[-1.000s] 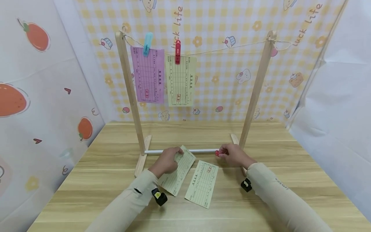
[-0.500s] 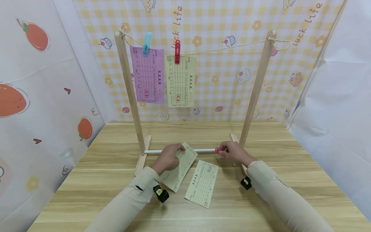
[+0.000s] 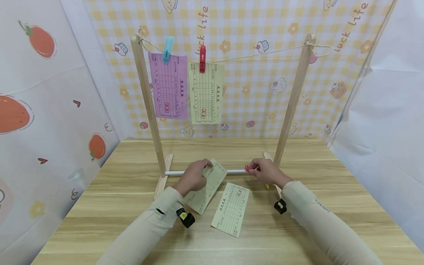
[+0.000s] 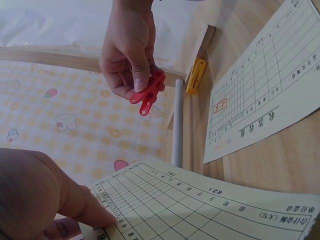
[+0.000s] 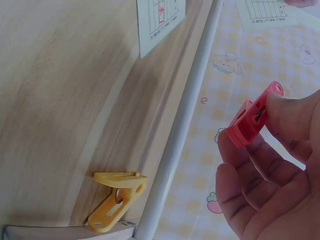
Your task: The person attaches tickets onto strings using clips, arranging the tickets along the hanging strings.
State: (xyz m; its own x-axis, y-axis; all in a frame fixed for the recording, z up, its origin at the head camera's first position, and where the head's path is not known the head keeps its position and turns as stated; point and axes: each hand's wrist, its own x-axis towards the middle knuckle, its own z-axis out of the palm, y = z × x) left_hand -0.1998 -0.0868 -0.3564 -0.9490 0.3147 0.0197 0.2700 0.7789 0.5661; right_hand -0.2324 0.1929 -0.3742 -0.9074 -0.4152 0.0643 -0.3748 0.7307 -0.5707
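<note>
My left hand [image 3: 195, 176] pinches a pale green receipt slip [image 3: 209, 187] by its edge, thumb on the printed face in the left wrist view. The slip is lifted at a slant near the white rod. My right hand [image 3: 266, 171] holds a red clothespin [image 5: 254, 115] between thumb and fingers, in front of the rod's right end. Between the hands, a second green slip [image 3: 230, 209] lies flat on the table. A yellow clothespin [image 5: 117, 200] rests on the table below my right hand, close to the rack's foot.
A wooden rack with two posts [image 3: 293, 99] carries a sagging string [image 3: 258, 56]. From it hang a purple slip [image 3: 169, 86] under a blue clothespin [image 3: 168, 49] and a green slip [image 3: 206, 94] under a red clothespin [image 3: 202, 59]. A white rod [image 3: 175, 172] joins the posts low down.
My left hand has risen slightly and shifted right with its slip. My right hand has lifted a little with the red clothespin, and the yellow clothespin now shows below it.
</note>
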